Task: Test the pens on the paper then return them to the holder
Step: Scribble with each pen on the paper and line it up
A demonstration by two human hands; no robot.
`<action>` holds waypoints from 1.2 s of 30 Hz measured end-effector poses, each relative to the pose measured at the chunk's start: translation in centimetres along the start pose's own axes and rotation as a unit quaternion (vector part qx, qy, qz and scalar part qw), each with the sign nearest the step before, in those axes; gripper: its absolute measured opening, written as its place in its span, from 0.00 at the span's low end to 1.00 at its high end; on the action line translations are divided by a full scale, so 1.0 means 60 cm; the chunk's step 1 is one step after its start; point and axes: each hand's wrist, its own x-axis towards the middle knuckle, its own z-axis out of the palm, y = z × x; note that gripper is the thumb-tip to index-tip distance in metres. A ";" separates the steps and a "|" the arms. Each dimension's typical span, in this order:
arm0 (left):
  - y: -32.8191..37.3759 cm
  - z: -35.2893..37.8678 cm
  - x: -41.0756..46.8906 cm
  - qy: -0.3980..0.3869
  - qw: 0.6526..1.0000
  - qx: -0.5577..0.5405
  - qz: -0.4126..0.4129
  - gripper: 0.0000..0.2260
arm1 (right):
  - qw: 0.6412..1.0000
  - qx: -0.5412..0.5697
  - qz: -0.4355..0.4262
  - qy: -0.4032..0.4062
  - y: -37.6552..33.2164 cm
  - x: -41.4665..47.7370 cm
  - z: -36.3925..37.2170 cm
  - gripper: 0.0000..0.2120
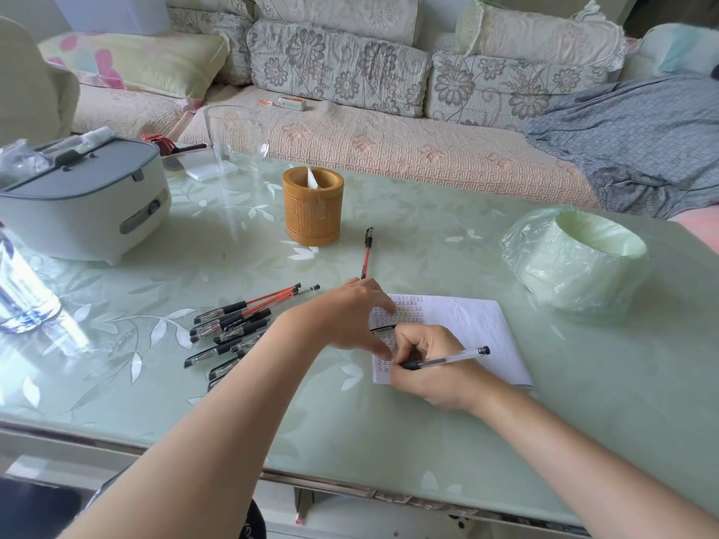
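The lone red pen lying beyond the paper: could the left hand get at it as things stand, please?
Probably yes: the left hand rests on the paper just short of the red pen, with only bare table between them.

Both forearms are bare to the elbow, with no sleeves, rings or watch on the left hand point(350, 317) or right hand point(432, 367).

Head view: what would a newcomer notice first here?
The right hand writing with a clear pen on the white paper, near centre, while the left hand steadies the sheet. Left of them lies a pile of pens; behind stands the bamboo holder.
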 end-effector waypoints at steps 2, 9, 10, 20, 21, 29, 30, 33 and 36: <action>0.000 0.000 0.000 -0.001 1.000 0.000 0.000 0.33 | 1.000 0.000 0.003 -0.001 -0.001 0.001 0.000 0.09; 0.001 0.000 -0.004 -0.001 1.000 -0.001 -0.004 0.33 | 1.000 -0.004 -0.008 0.005 -0.002 0.001 -0.002 0.08; 0.001 0.000 -0.004 -0.002 1.000 0.000 -0.006 0.33 | 1.000 0.012 -0.017 0.018 -0.002 0.002 -0.003 0.08; 0.001 -0.007 -0.009 0.039 0.999 0.001 -0.015 0.19 | 0.974 0.167 0.022 0.150 -0.002 0.012 -0.026 0.09; -0.001 -0.007 -0.009 0.045 0.999 0.004 -0.015 0.16 | 0.977 0.141 0.022 0.159 -0.001 0.013 -0.031 0.10; 0.002 -0.010 -0.002 0.090 0.996 0.019 -0.008 0.04 | 0.957 0.252 0.060 0.133 -0.014 0.025 -0.064 0.18; 0.001 -0.012 -0.002 0.101 0.995 0.024 -0.007 0.05 | 0.951 0.275 0.060 0.127 -0.015 0.025 -0.067 0.19; -0.002 -0.015 -0.001 0.130 0.991 0.035 -0.012 0.07 | 0.947 0.294 0.054 0.119 -0.018 0.026 -0.077 0.20; -0.009 -0.017 0.001 0.142 0.989 0.028 -0.018 0.08 | 0.977 0.155 0.031 0.144 -0.018 0.031 -0.086 0.14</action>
